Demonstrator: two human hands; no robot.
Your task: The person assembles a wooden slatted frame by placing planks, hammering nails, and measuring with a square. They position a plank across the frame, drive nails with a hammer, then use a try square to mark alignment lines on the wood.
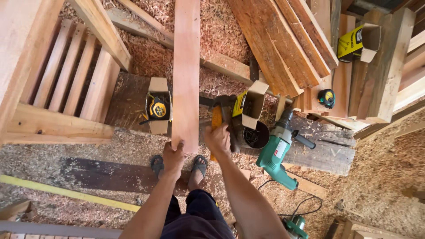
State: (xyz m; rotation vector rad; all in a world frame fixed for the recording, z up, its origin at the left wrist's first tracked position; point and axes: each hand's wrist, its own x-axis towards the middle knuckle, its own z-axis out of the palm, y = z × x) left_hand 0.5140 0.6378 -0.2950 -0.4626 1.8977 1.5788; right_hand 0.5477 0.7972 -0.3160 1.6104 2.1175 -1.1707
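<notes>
Two hands at work: my left hand (pixel 173 156) has its fingers pressed on the plank's (pixel 186 75) near end, long axis running straight away; my right hand (pixel 218 139) grips the orange tool (pixel 217 119) just beside it.

Left hand (pixel 173 156) grips plank (pixel 186 75) end (right hand (pixel 218 139) on planer (pixel 223 116)).
</notes>
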